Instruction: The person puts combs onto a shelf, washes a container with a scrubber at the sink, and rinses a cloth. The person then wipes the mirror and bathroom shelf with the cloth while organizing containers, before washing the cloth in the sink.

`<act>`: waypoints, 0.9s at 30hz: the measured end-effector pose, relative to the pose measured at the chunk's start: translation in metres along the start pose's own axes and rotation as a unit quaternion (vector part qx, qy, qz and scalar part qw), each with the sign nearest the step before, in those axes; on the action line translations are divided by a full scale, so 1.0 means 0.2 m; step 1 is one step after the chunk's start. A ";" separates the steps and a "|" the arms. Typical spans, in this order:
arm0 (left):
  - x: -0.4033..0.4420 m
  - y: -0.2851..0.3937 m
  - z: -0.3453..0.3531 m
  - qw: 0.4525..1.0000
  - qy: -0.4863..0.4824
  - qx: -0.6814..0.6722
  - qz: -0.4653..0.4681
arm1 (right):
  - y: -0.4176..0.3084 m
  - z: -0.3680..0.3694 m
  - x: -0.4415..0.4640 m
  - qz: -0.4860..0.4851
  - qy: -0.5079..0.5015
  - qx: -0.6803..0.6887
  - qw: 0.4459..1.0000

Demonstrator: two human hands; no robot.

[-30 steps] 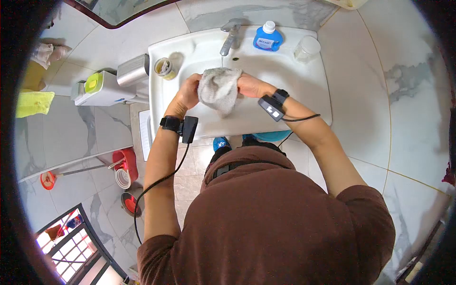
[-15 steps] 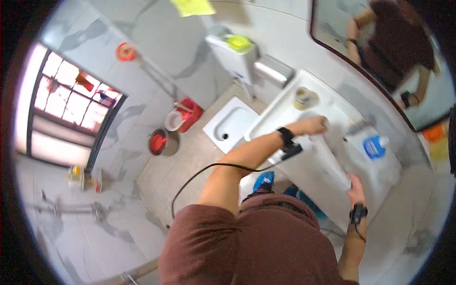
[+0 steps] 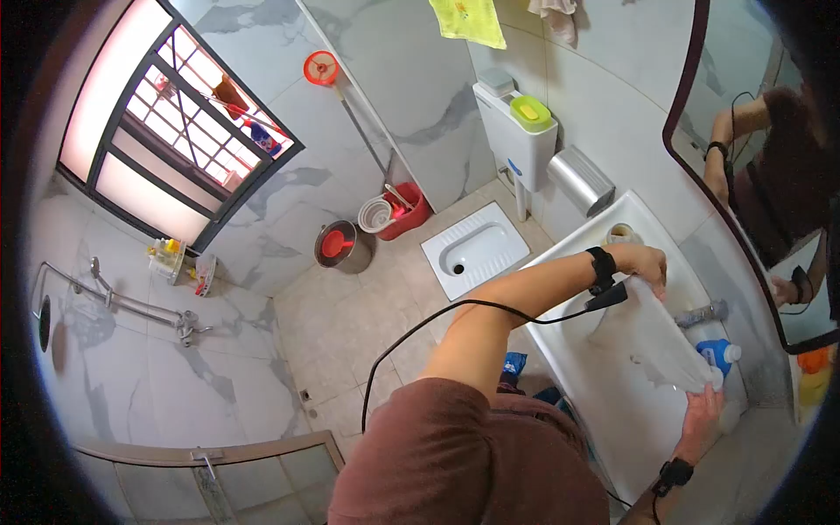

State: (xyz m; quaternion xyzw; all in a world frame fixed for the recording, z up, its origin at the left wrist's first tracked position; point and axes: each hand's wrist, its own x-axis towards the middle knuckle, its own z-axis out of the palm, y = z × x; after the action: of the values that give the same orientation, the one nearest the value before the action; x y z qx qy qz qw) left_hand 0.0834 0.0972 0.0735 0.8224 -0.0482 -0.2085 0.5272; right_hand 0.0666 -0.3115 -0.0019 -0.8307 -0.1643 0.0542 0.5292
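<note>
A thin white cloth (image 3: 669, 332) stretches between my two hands over the white sink (image 3: 560, 337). My left hand (image 3: 640, 264) is closed on its upper end, knuckles turned up, and the fingertips are partly hidden. At the lower end, my right hand (image 3: 703, 422) grips the cloth near the sink's wall side. The cloth looks slightly see-through and hangs loosely toward the basin. Beside the right hand stands a blue bottle (image 3: 717, 353) with a white cap. A metal faucet (image 3: 702, 314) lies behind the cloth.
A jar (image 3: 621, 234) stands at the sink's far end. A mirror (image 3: 744, 175) hangs on the wall. Further off are a squat toilet (image 3: 477, 249), a bucket (image 3: 344, 247) with a red scoop and a red basin (image 3: 411, 214). A black cable (image 3: 411, 324) runs from my left wrist.
The view has swung, so the room appears shifted right and downward. The cloth and both hands have moved closer to the faucet and blue bottle. Both hands keep hold of the cloth.
</note>
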 end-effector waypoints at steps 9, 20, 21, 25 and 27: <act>0.19 -0.50 0.13 0.988 0.130 0.081 0.025 | 0.33 0.08 -0.08 0.312 -0.038 0.331 0.890; 0.24 -0.73 0.44 0.961 0.093 -0.009 -0.259 | 0.40 0.25 -0.05 0.436 0.009 0.404 0.804; 0.27 -0.75 0.51 0.947 0.140 0.013 -0.289 | 0.41 0.28 -0.03 0.444 0.011 0.402 0.801; 0.45 -1.12 0.71 0.926 0.216 0.131 -0.280 | 0.52 0.39 0.05 0.466 -0.005 0.413 0.783; 0.47 -1.11 0.77 0.905 0.273 0.165 -0.280 | 0.55 0.43 0.07 0.477 -0.006 0.393 0.786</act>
State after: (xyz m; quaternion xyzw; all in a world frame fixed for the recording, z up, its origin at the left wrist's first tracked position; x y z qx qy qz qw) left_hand 0.0773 0.0356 -0.2063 0.9022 0.2959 -0.1037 0.2963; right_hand 0.0811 -0.2753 -0.1363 -0.5228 0.2858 0.3646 0.7156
